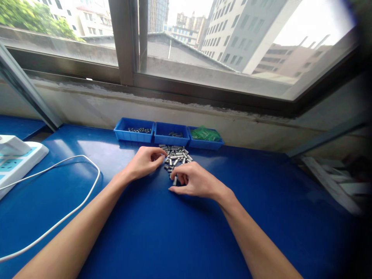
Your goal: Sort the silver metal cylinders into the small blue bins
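Observation:
A loose pile of small silvery metal cylinders (176, 156) lies on the blue table (151, 232). At the pile's left edge is my left hand (148, 162), thumb and forefinger brought together in a pinch. Anything between those fingertips is too small to make out. My right hand (196, 180) is at the near right side of the pile, fingers curled and thumb apart from the forefinger. One metal cylinder (175, 180) shows in that gap; whether the fingers touch it I cannot tell. Part of the pile is hidden behind this hand.
Behind the pile stand three blue bins: the left bin (132, 135) and middle bin (171, 139) hold small metal parts, the right bin (206, 144) green pieces. A white power strip (31, 157) and white cable (97, 174) lie at left. A window frame (203, 88) runs behind.

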The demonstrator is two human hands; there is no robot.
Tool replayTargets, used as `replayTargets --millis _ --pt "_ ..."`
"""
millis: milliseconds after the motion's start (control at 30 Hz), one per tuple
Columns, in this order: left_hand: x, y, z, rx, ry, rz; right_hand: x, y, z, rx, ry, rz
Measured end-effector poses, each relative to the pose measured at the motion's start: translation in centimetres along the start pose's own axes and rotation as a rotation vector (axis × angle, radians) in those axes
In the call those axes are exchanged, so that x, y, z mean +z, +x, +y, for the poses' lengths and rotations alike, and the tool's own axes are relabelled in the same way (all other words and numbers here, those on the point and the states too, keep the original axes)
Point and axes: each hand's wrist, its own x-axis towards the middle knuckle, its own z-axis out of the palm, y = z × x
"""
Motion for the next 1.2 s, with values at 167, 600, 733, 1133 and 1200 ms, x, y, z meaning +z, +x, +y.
replayTargets --millis 167,600,733,1133,1200 --pt "0.2 0.0 -0.1 0.014 0.017 -0.019 0.6 0.4 -0.3 -0.028 0.009 0.058" --pt "0.0 -0.1 0.1 0.028 0.013 -0.004 0.3 0.5 -2.2 0.094 -0.309 0.116" --pt "0.0 0.0 0.0 0.04 0.005 -0.013 0.3 0.5 -2.3 0.127 -0.348 0.103" --pt "-0.1 -0.1 0.2 0.022 -0.012 -0.034 0.0 0.2 -1.5 0.084 -0.21 0.119" --pt "-0.2 -0.2 0.5 0.025 -0.03 -0.061 0.0 0.2 -1.5 0.094 -0.218 0.127"
